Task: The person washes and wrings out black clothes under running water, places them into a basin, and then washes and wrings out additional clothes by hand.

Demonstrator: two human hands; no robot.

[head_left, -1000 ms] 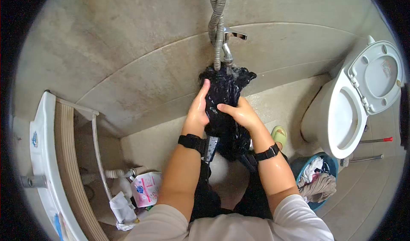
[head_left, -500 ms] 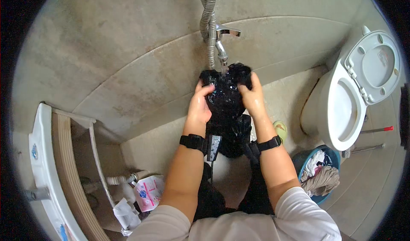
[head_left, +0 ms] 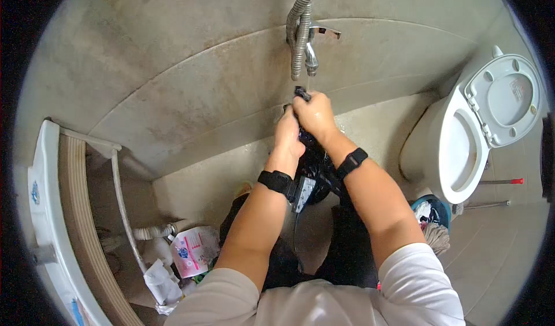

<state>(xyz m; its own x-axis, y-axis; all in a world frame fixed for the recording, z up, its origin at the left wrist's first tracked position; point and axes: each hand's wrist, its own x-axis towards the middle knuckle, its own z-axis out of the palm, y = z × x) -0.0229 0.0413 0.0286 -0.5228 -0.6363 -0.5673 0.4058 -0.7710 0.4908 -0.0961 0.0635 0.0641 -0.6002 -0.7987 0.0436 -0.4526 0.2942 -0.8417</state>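
A wet, shiny black cloth is bunched between my two hands under the chrome tap. Water runs from the spout onto it. My left hand is closed on the cloth on the left side. Just above and to the right, my right hand grips it in a fist, with a dark end poking out over the fingers. The rest hangs below between my forearms, partly hidden by them. What kind of garment it is, I cannot tell.
A flexible metal hose hangs beside the tap. To the right stand a toilet with its lid raised and a blue tub of clothes. At lower left lies a pink-and-white packet near a pipe.
Both hands have come together, gathering the spread black cloth into a narrow bunch. My right hand has moved left and turned over the cloth. The view has shifted slightly.
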